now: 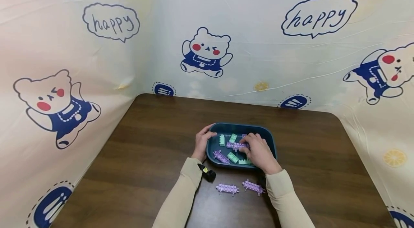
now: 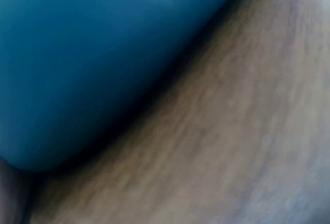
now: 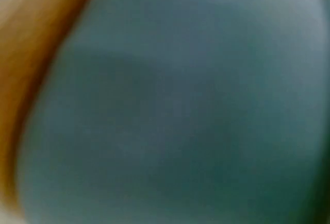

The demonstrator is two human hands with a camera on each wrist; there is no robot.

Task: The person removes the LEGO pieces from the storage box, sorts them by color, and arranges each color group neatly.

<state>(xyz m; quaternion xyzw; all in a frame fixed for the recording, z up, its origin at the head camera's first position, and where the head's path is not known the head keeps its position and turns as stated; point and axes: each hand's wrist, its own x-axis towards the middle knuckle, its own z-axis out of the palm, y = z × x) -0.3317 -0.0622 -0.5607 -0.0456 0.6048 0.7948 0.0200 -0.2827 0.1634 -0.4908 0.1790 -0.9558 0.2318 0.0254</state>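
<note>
Nearest: left lilac brick and right lilac brick, loose on the counter. Right sleeve sits close by the latter; pulling back could sweep it. Next, blue tray, purple brick and near green brick inside. Hands apart: left hand clamped on the tray's left rim; slackening could let it skid. Right hand looks pinched on the mid-tray lilac brick; its prongs could snag neighbours. Farther: rear green brick. Wrist views too blurred to confirm the pinch.
</note>
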